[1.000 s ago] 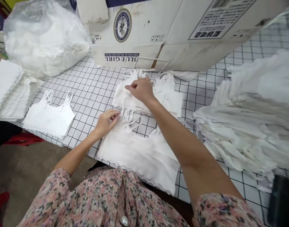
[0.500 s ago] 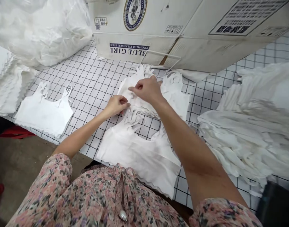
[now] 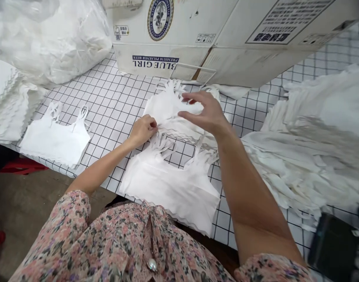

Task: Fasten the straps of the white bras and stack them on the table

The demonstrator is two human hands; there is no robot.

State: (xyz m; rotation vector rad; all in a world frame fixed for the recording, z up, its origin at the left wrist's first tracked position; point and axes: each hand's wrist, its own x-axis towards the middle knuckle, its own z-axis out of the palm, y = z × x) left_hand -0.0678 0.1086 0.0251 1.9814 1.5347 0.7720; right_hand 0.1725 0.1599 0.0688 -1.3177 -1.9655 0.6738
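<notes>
Right hand (image 3: 208,115) lifted off camisole stack (image 3: 164,107), fingers (image 3: 189,115) spread (left hand (image 3: 142,131) stays)

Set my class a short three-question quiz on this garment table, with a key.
1. True or false: the right hand is open, its fingers spread over the stacked white strappy crop tops.
2. What brand name is printed upside down on the cardboard carton?
3. On which side of the left hand does the separate white crop top lie, the person's left or right?

Key: 1. True. 2. Blue Girl. 3. The person's left.
</notes>
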